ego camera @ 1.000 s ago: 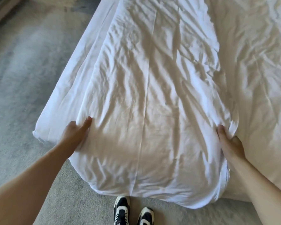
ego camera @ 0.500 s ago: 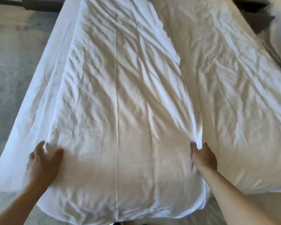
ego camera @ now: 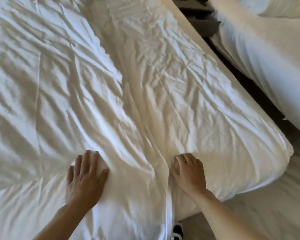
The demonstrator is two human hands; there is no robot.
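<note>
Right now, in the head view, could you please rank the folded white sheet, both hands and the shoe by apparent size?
1. folded white sheet
2. left hand and right hand: they look alike, so unranked
3. shoe, only partly visible

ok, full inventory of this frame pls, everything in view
folded sheet: 1, white, creased, top layer on the frame-left part of the bed
bed: 1, white cover, middle
second bed: 1, white, top right, across a dark gap
dark furniture: 1, dark grey, top edge between the beds
floor: pale, bottom right
shoe: 1, black and white, bottom edge
left hand: flat on the folded sheet, fingers straight
right hand: fingers curled at the folded sheet's edge; grip unclear
</note>
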